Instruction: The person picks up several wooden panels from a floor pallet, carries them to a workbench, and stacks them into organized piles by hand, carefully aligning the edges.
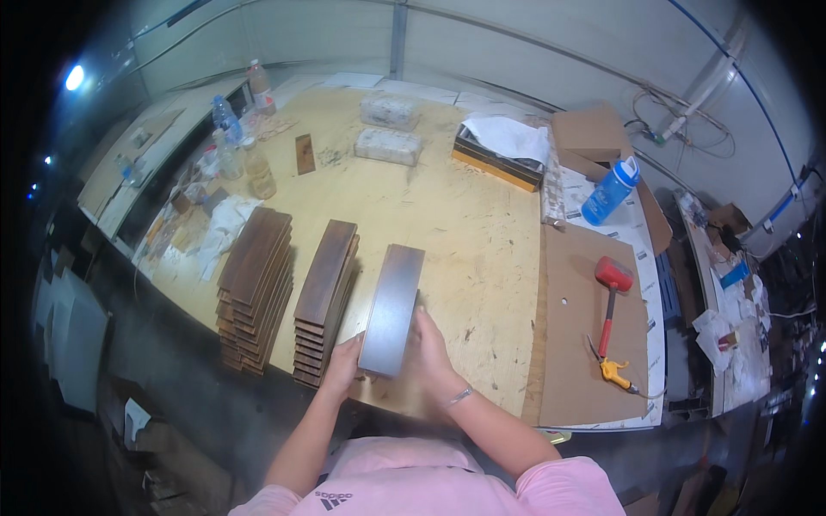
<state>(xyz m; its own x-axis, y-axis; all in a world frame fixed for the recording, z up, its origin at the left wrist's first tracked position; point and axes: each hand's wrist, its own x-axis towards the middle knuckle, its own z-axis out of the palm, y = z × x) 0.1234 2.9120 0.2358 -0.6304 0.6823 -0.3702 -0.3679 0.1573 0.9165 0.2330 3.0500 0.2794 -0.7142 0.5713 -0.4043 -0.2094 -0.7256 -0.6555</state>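
I've got both hands on a dark wood plank [392, 310] at the near edge of the workbench [465, 232], w/ the plank pointing away from me and its near end just above the bench edge. My left hand [342, 365] grips the plank's near left corner, fingers curled round the edge; my right hand [432, 354] is pressed along its right side, fingers wrapped on it, a bracelet at the wrist. Just left of the plank sits a stack of same-type planks [325, 301], and left of that a bigger, fanned stack [255, 288]. Right of the plank, on a cardboard sheet [585, 344], lies a red-headed mallet [609, 301], and a yellow-handled tool [614, 372] near its handle end. Far side of the bench from the plank: two clear plastic boxes [389, 129], a flat box w/ white cloth on top [503, 150], one lone small plank [305, 153]. Blue bottle [609, 191] stands far right of the plank; several clear bottles [241, 142] cluster far left. Can't tell what's in the clutter by those bottles
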